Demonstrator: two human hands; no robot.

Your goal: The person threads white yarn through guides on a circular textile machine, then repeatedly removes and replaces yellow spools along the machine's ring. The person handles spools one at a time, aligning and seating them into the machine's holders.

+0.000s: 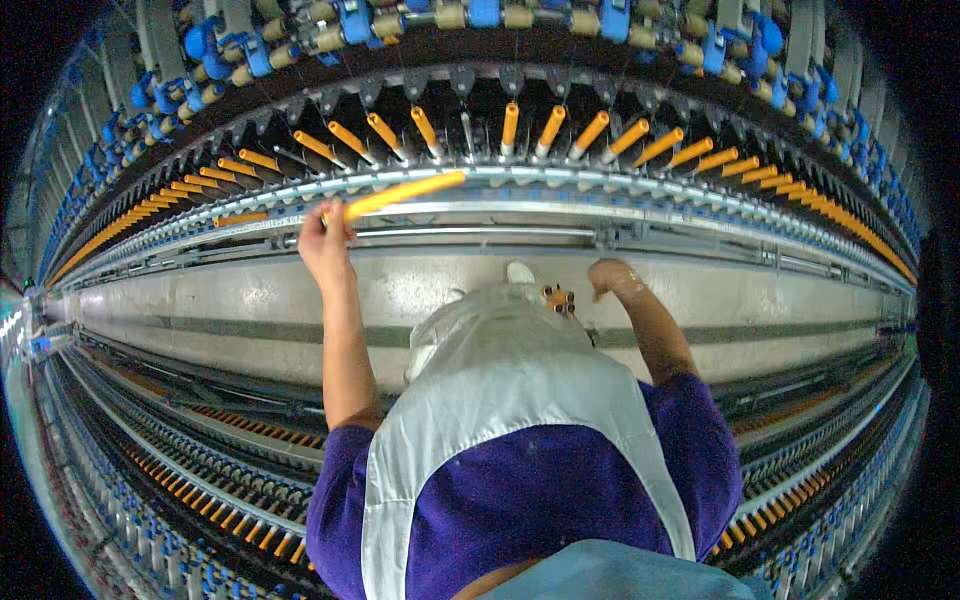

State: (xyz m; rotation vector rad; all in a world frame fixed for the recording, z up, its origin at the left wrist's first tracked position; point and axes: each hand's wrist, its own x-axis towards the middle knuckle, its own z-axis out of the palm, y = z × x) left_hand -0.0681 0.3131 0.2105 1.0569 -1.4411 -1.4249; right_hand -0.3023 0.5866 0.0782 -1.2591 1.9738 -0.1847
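My left hand [327, 232] is closed around one end of a long orange bobbin tube [410, 192]. The tube slants up to the right, its free end just in front of the spindle row. Behind it stand several orange tubes [510, 130] on their spindles. A bare metal spindle [467, 137] shows between them, and another bare spindle [295, 158] is farther left. My right hand [612, 277] hangs beside my apron, apart from the machine. Its back faces up and its fingers curl downward, mostly hidden. At the apron front, several orange-brown tube ends [558, 298] stick out.
The spinning frame's metal rail [540, 175] curves across in front of me. An orange tube [240, 219] lies along the rail at the left. Blue and tan rollers [485, 14] line the top. Behind me is another spindle row [215, 510], across the pale floor [240, 290].
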